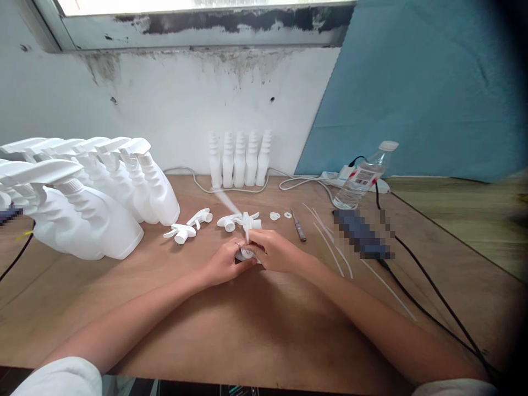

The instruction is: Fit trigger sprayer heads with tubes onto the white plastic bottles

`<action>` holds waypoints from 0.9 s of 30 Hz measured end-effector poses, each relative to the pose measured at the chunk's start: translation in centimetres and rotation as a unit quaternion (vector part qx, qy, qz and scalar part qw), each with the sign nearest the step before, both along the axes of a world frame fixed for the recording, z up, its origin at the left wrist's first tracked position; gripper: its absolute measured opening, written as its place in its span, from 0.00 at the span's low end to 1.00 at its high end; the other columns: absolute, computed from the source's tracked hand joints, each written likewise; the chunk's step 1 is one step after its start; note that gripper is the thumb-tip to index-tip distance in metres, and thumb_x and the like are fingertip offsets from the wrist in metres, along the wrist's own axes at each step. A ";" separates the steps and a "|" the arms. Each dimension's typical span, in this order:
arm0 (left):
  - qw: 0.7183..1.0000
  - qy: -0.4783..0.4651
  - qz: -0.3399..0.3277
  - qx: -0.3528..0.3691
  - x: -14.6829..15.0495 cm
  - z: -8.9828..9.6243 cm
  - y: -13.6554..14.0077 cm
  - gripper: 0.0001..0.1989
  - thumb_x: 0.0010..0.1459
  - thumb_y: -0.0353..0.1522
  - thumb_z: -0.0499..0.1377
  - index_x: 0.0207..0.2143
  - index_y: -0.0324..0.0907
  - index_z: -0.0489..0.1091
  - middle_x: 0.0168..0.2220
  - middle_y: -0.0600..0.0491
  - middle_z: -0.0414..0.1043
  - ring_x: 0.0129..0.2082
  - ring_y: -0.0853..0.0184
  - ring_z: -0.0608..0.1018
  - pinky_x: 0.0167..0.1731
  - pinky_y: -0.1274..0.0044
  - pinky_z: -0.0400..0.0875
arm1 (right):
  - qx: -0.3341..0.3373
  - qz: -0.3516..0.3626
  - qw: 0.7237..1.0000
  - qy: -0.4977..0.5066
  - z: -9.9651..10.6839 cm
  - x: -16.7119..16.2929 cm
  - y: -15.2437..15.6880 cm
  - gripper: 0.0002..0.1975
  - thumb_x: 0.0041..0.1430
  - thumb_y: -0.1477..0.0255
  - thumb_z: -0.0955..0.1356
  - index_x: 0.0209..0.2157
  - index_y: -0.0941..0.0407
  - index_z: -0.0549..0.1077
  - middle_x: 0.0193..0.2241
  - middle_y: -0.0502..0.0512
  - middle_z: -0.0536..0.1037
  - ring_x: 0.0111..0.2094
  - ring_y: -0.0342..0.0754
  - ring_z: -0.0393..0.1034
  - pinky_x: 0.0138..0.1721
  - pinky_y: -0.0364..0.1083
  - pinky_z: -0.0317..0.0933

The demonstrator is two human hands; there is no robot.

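Note:
My left hand [225, 265] is closed around a white spray trigger head [246, 253], mostly hidden by the fingers. Close against it, my right hand [276, 251] pinches the lower end of a thin white dip tube [227, 202] at the head's opening. The tube slants up and away to the left, smeared by motion. Just beyond the hands lie loose trigger heads [251, 221]. Two more, a nearer trigger head [180, 233] and a farther trigger head [200, 218], lie to the left. White ring washers [275, 216] and a small screwdriver [298, 226] rest to the right.
White spray bottles [103, 225] with heads fitted crowd the left side. Several slim white bottles [240, 159] stand against the wall. On the right are loose dip tubes [330, 247], a clear water bottle [359, 181], a blurred dark device [363, 234] and cables [429, 286].

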State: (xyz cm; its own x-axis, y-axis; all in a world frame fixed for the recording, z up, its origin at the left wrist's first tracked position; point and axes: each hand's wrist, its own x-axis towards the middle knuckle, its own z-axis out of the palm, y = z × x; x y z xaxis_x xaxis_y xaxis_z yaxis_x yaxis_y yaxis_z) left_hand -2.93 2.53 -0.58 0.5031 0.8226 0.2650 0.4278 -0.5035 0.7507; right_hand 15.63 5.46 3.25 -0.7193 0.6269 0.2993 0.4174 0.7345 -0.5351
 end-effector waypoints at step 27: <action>0.871 -0.105 0.480 0.001 -3.7 2.7 24.8 0.34 0.49 0.30 0.66 0.57 0.31 0.60 0.55 0.35 0.68 0.54 0.53 0.73 0.55 0.67 0.65 | -0.290 -0.118 0.910 0.270 -4.7 5.3 -3.0 0.12 0.64 0.60 0.63 0.38 0.55 0.65 0.32 0.51 0.74 0.31 0.43 0.67 0.33 0.43 0.59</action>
